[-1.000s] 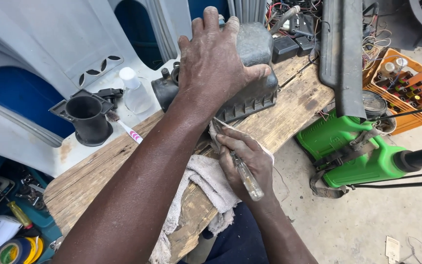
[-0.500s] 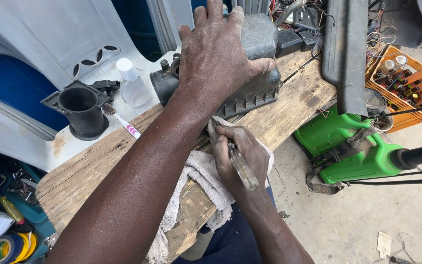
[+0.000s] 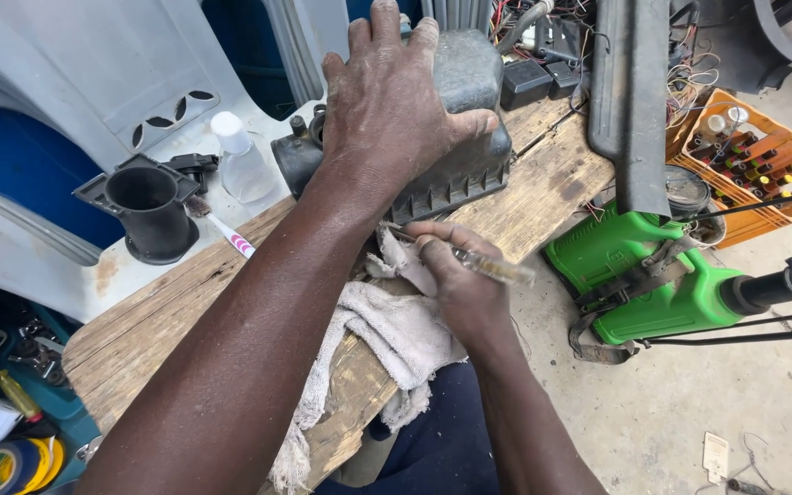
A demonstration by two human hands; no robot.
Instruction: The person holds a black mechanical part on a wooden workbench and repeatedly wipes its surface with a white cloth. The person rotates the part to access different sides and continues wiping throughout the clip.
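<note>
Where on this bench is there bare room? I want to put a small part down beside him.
Bare wooden bench lies between the toothbrush and the rag, left of the left forearm. Another strip runs right of the black housing to the edge. The back is crowded with wires, and the right hand works the front.

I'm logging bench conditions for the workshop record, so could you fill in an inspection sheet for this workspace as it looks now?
Surface: worn wooden bench, planks rough and stained.
Job's things: dark plastic housing on the bench; clear-handled screwdriver aimed at its lower edge; grey rag draped over the bench edge.
Clutter: black funnel-shaped part, small clear bottle, toothbrush.
Hands: left hand pressed flat on the housing; right hand gripping the screwdriver.
Cables: tangled wires at the far end of the bench.
Surroundings: green canister and orange crate of bottles on the concrete floor; tape rolls lower left.
</note>
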